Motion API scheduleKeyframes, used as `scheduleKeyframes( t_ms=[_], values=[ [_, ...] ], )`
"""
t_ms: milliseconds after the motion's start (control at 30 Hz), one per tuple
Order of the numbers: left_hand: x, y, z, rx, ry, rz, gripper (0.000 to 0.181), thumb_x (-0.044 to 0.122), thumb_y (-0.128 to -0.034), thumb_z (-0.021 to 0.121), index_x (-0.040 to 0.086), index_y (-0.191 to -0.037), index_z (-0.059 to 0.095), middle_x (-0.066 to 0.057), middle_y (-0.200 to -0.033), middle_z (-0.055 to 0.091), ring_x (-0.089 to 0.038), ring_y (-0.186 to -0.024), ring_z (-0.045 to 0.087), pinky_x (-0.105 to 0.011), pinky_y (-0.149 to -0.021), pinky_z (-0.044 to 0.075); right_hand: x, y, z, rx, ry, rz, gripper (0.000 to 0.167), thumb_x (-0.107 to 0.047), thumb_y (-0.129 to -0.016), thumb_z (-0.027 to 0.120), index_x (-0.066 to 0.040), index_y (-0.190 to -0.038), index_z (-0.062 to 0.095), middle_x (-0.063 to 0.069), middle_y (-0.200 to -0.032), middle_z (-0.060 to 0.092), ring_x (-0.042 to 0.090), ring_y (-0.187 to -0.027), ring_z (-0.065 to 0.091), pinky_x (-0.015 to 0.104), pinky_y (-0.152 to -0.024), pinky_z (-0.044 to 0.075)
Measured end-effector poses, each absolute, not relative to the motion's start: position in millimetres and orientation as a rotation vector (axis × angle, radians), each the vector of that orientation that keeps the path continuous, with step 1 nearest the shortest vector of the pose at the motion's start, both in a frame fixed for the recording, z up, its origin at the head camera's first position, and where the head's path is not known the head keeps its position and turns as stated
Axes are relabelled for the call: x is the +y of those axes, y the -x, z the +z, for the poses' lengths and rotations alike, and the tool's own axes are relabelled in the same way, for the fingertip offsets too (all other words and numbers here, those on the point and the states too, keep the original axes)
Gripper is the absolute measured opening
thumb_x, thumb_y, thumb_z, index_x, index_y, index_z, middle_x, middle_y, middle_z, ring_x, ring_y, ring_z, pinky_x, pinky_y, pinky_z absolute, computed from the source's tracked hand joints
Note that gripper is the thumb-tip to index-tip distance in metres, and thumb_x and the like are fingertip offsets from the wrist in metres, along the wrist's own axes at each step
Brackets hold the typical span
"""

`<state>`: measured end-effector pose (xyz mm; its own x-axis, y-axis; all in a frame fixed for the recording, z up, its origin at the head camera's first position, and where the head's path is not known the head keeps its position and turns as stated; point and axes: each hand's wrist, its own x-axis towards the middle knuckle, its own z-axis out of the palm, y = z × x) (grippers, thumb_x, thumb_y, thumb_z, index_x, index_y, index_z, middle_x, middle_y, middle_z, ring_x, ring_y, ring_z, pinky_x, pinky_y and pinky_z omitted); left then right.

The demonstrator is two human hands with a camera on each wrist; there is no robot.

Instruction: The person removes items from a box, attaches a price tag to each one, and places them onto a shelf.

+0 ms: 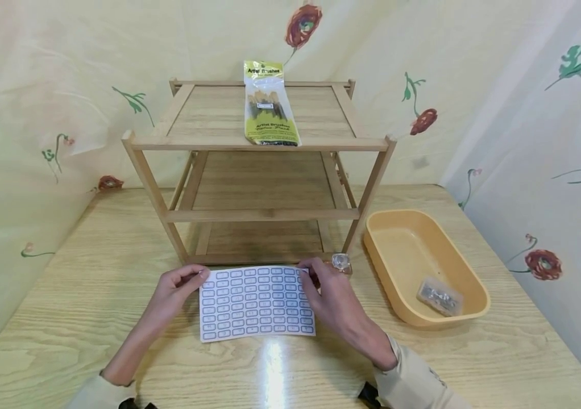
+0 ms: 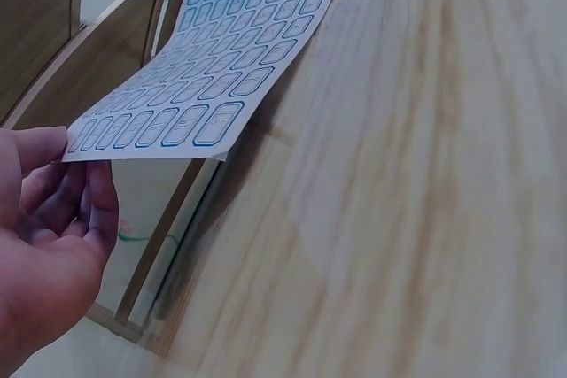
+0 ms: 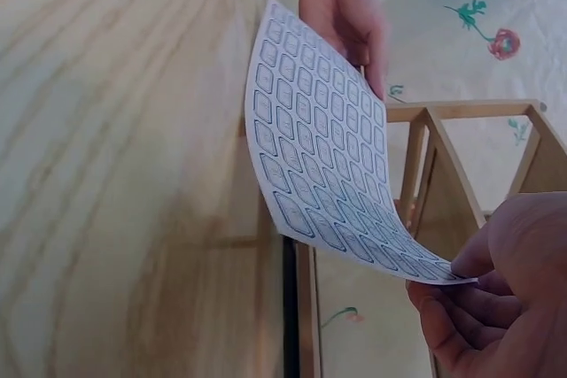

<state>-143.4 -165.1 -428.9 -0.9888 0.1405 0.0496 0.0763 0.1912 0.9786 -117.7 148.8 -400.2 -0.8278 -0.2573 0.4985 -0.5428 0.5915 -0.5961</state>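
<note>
A white sheet of printed labels (image 1: 257,304), with rows of small blue-outlined boxes, is held just above the table in front of the shelf. My left hand (image 1: 173,292) pinches its upper left corner between thumb and fingers, as the left wrist view also shows at the sheet's corner (image 2: 159,126). At the upper right corner, my right hand (image 1: 339,298) pinches the sheet between thumb and curled fingers. In the right wrist view the sheet (image 3: 319,139) bows between the two hands. Just beyond the right hand stands a small clear-topped item (image 1: 341,262), partly hidden.
A three-tier wooden shelf (image 1: 265,215) stands behind the sheet. On its top tier lies a pack of artist brushes (image 1: 272,108). To the right is a yellow plastic tray (image 1: 382,272) with a small clear packet (image 1: 440,296) inside. Flowered cloth (image 1: 65,74) hangs around the table.
</note>
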Motion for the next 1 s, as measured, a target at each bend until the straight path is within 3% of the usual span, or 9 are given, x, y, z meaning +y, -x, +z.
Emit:
scheduleKeyframes(
  t_ms=[400,633,833,1000],
  values=[
    [-162.2,140.9,-427.8,2.309,-0.347,1.981,0.025,0.011,-0.1064,0.058,-0.012,-0.112,0.067,-0.002,-0.094,0.065,-0.012,-0.085,0.056,-0.024,-0.077,0.050,160.2,120.7,-398.5,-2.422,-0.707,1.016,0.016,0.014,-0.088,0.071,0.004,-0.101,0.067,0.010,-0.088,0.069,0.018,-0.074,0.067,0.021,-0.062,0.057],
    [-165.2,139.5,-425.0,2.150,-0.528,1.956,0.029,0.010,-0.1084,0.053,-0.017,-0.116,0.063,-0.001,-0.098,0.069,-0.011,-0.092,0.063,-0.023,-0.084,0.052,157.3,122.4,-400.2,-2.332,-0.777,0.711,0.017,0.002,-0.084,0.078,0.004,-0.098,0.069,0.014,-0.095,0.066,0.027,-0.084,0.065,0.034,-0.067,0.058],
    [-167.1,139.7,-422.8,2.135,-0.600,1.935,0.029,0.009,-0.1096,0.049,-0.016,-0.117,0.061,-0.003,-0.100,0.068,-0.011,-0.093,0.063,-0.024,-0.083,0.053,142.5,121.2,-401.3,-2.234,-0.820,0.565,0.029,-0.008,-0.083,0.078,0.005,-0.106,0.066,0.018,-0.106,0.062,0.034,-0.095,0.058,0.043,-0.075,0.054],
    [-170.0,139.1,-422.8,2.133,-0.605,1.923,0.029,0.009,-0.1099,0.048,-0.017,-0.118,0.061,-0.004,-0.102,0.068,-0.011,-0.094,0.063,-0.024,-0.084,0.053,120.4,117.5,-400.4,-2.207,-0.976,0.571,0.032,-0.012,-0.087,0.075,0.003,-0.113,0.063,0.014,-0.108,0.063,0.028,-0.096,0.060,0.038,-0.081,0.054]
  ],
)
